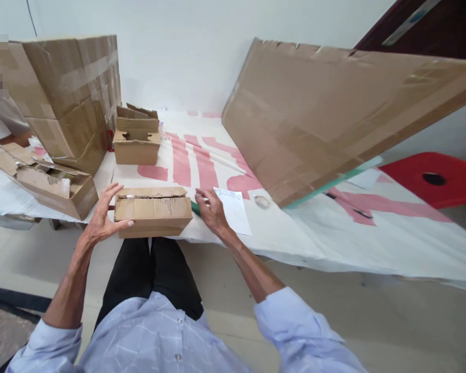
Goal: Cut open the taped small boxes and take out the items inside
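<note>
A small closed cardboard box lies at the near edge of the table in front of me. My left hand grips its left end, fingers spread over the top and thumb on the front face. To the right of the box, my right hand rests on the table with its fingers curled down onto a green object that is mostly hidden. A white paper slip lies just right of that hand.
Two more small boxes stand stacked further back. A big taped carton and an open box are at left, beside another person's sleeve. A large flat cardboard sheet leans at right, by a red stool.
</note>
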Demonstrator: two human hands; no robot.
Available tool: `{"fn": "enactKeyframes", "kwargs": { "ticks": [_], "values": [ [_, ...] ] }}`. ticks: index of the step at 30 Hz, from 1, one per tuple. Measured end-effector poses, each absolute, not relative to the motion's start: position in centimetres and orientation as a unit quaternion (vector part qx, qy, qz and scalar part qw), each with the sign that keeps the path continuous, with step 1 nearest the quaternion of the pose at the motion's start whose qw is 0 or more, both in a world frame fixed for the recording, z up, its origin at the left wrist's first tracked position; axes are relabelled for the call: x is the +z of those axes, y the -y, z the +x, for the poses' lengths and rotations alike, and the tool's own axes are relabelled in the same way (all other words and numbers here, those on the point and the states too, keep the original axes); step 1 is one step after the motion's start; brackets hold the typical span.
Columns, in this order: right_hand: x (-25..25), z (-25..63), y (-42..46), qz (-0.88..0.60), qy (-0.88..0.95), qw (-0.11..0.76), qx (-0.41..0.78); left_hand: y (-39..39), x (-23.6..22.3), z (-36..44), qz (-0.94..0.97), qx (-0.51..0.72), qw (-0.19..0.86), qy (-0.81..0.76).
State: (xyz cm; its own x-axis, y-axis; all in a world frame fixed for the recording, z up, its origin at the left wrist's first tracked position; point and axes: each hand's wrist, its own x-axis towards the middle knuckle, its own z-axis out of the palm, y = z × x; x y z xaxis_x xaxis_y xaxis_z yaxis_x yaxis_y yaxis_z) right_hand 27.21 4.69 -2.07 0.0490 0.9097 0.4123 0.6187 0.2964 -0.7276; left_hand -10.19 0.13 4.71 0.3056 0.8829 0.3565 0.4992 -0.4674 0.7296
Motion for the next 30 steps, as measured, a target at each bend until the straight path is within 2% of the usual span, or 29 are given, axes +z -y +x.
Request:
{"fn": "enactKeyframes", "kwargs": {
  "ticks": [3,7,19,30],
  "values": [
    [0.7,25.5,-3.1,-0.484,0.692,0.497,0.201,-0.3,4.8,-10.2,0.787,0.359,0.236,-0.442],
    [2.7,23.7,-1.8,-0.450,0.751,0.446,0.186,-0.4,5.0,-10.4,0.800,0.338,0.226,-0.441],
    [3.4,24.4,-2.2,-0.454,0.795,0.343,0.208,-0.5,5.3,-11.3,0.785,0.287,0.260,-0.484],
    [3.7,25.2,-2.8,-0.445,0.790,0.282,0.315,-0.3,5.0,-10.9,0.789,0.283,0.259,-0.480]
  ]
}}
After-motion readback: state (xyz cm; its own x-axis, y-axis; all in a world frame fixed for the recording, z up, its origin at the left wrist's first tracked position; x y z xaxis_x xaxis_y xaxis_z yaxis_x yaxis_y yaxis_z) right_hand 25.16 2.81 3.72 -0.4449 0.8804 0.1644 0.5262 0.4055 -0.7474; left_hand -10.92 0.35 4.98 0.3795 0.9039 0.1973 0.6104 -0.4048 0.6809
